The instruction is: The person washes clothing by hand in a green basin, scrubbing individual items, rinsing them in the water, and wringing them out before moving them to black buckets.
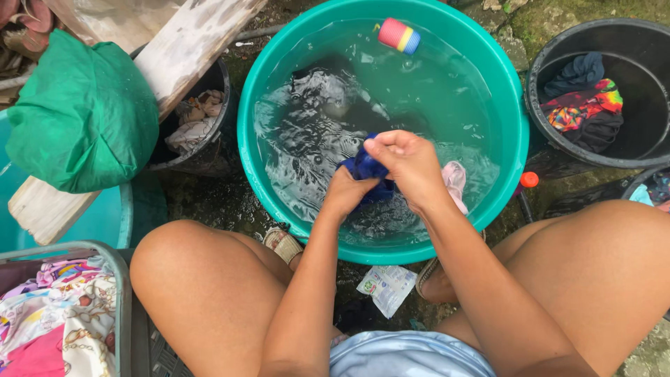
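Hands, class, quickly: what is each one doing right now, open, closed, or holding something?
Left hand: closed on the blue cloth, over the basin.
Right hand: closed on the same blue cloth, from above.

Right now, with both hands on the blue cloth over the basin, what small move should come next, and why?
Probably rub the blue cloth between the fists. Both the left hand and right hand grip it bunched just above the water in the teal basin, close together, so a short scrubbing stroke seems the natural next move. Other laundry lies submerged beneath.
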